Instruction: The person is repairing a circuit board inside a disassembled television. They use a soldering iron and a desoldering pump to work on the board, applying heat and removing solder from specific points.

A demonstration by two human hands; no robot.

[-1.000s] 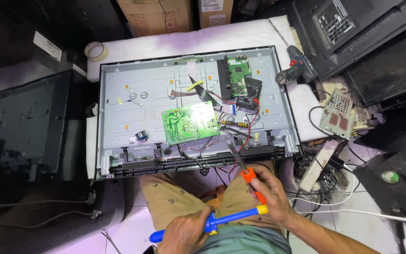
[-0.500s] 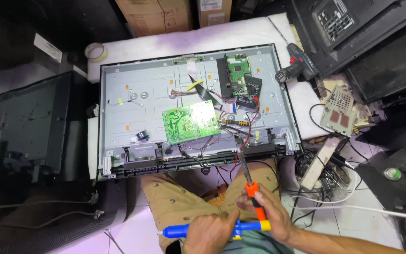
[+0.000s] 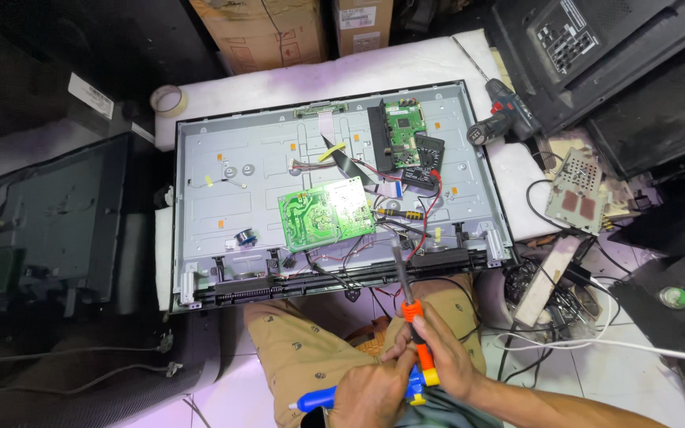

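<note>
An orange-collared soldering iron point(image 3: 407, 305) is gripped in the right hand point(image 3: 445, 357), fingers clenched round its handle, with the metal tip pointed up toward the opened television back panel point(image 3: 239, 182). A blue-and-yellow desoldering pump point(image 3: 358, 392) is grasped in the left hand point(image 3: 370, 392), held level just beside the iron's handle. Both tools are kept over the lap, on the near side of the panel and apart from it; the iron's tip reaches only to the panel's near edge.

On the panel, the rear cover is already off and the metal chassis is bared. A green power board point(image 3: 327, 212) lies near the panel's middle, tilted and seemingly lifted from its mounts, with its wires trailing off. A smaller green main board point(image 3: 399, 135) is seated toward the panel's far right. A black multimeter point(image 3: 422, 158) rests just beside it, its red lead draped across the chassis.

By judgement, disassembly and probing are done; soldering on the board appears not yet begun.

Beyond the panel's right edge a cordless drill point(image 3: 505, 120) lies on the white padding point(image 3: 279, 87).
</note>
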